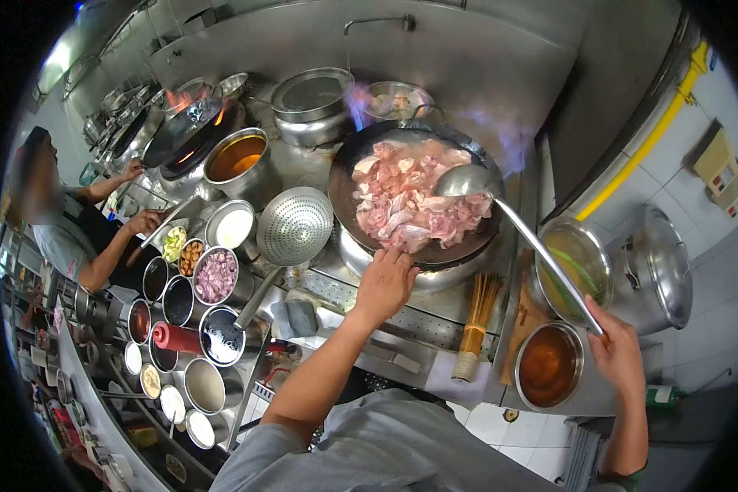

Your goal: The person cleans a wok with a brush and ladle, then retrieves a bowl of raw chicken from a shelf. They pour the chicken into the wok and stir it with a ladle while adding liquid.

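Note:
A large dark wok (348, 193) sits on a burner, filled with pale pink raw meat pieces (402, 197); flames show behind its rim. My left hand (388, 283) is at the wok's near edge, its fingers closed around something I cannot make out at the rim. My right hand (617, 348) is wrapped round the handle end of a long metal ladle (545, 254). The ladle's bowl rests on the meat at the right side of the wok. A bamboo brush (477, 328) lies on the counter between my hands.
A perforated skimmer (295, 228) spans the pots left of the wok. Bowls of sauces and chopped onion (216, 276) crowd the left. A bowl of brown liquid (549, 365) and a steel pot (660, 271) stand at right. Another person (98, 238) works at a far-left wok.

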The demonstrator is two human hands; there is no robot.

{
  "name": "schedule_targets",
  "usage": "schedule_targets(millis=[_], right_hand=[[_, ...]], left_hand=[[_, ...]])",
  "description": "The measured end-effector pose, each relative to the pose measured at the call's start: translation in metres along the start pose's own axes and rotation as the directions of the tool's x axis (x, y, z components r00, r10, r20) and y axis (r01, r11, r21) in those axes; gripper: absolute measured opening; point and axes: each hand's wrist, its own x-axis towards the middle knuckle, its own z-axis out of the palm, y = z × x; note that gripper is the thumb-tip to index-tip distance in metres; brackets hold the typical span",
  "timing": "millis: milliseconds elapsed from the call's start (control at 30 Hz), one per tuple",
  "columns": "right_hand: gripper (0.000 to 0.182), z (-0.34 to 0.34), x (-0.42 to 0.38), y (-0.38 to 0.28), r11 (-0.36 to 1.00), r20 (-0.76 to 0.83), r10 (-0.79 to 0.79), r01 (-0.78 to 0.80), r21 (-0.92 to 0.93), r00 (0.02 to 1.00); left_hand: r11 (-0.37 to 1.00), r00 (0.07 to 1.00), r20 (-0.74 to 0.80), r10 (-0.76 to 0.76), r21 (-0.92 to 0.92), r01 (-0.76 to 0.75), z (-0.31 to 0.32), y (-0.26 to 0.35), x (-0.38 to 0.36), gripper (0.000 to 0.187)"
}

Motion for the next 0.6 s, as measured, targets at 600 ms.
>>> schedule_targets(millis=[600], right_hand=[[0.069, 0.154, 0.005, -0.048, 0.997, -0.044, 0.075, -0.076, -0.010, 0.996]], left_hand=[[0.984, 0.991, -0.048, 0.125, -0.122, -0.130, -0.008, -0.016, -0.006, 0.027]])
